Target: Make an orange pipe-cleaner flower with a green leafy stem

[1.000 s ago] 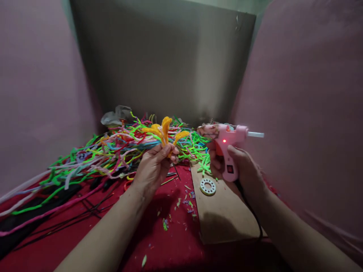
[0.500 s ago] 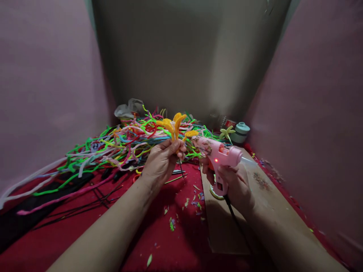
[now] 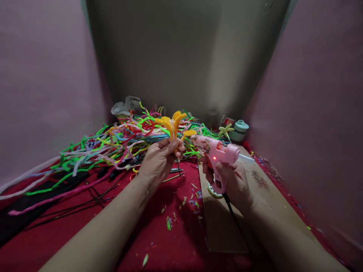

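Observation:
My left hand (image 3: 161, 155) pinches an orange pipe-cleaner flower (image 3: 176, 122) upright near its base, with pale stamens at its centre and a thin dark stem below my fingers. A separate-looking orange petal (image 3: 189, 133) sticks out to the right of the same hand; how it joins is hidden. In my right hand (image 3: 236, 181) is a pink hot glue gun (image 3: 219, 151), its red light lit and a finger near the trigger. The nozzle end, crusted with brownish residue, points left towards the petal. A clear glue stick (image 3: 246, 157) pokes out of the gun's back.
A heap of colourful pipe cleaners (image 3: 113, 141) spreads behind and left of my hands. Under the right hand lies a brown board (image 3: 227, 230) with a tape roll (image 3: 213, 190). A mint-green jar (image 3: 240, 130) and a pale yellow flower (image 3: 226, 130) stand behind. Scraps litter the red cloth (image 3: 167, 245).
The whole view has shifted slightly, moving the scene a little left. Both hands keep their holds, and the orange flower and glue gun stay nearly in the same relation.

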### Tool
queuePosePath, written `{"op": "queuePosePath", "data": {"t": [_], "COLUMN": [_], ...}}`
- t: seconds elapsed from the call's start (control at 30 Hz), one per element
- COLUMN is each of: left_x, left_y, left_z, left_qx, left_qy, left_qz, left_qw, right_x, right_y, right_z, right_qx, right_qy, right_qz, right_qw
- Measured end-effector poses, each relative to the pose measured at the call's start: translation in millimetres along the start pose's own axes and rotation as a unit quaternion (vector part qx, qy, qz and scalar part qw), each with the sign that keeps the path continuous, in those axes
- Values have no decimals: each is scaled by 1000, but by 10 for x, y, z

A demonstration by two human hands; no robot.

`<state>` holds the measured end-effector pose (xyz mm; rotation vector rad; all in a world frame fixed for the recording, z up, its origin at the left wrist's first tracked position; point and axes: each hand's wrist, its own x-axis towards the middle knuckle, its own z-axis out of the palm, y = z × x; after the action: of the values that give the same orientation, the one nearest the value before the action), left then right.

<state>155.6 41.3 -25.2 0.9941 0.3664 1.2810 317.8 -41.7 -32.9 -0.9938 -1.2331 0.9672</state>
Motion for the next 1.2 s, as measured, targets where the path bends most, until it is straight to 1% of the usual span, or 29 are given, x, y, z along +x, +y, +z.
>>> {"op": "queuePosePath", "data": {"t": [0.17, 0.33, 0.47, 0.67, 0.87, 1.03, 1.2], "left_x": [-3, 2, 4, -3, -3, -4, 2], "left_y": [-3, -11, -9, -1, -3, 0, -4], "left_z": [-2, -25, -26, -7, -6, -10, -20], "left_qx": [-3, -5, -6, -9, -6, -2, 1], "left_qy": [-4, -14, -23, -12, -10, -6, -7], "left_qz": [1, -1, 0, -7, -7, -6, -6], "left_qw": [1000, 1000, 1000, 1000, 1000, 1000, 1000], "right_x": [2, 3, 7, 0, -4, -2, 1], "right_y": [-28, 7, 28, 32, -51, -93, -92], "right_z": [20, 9, 4, -7, 44, 78, 89], "right_qx": [1, 5, 3, -12, -18, -50, -44], "right_qy": [12, 22, 16, 18, 26, 31, 43], "right_qz": [1, -1, -9, -6, 4, 11, 18], "right_qw": [1000, 1000, 1000, 1000, 999, 998, 998]}}
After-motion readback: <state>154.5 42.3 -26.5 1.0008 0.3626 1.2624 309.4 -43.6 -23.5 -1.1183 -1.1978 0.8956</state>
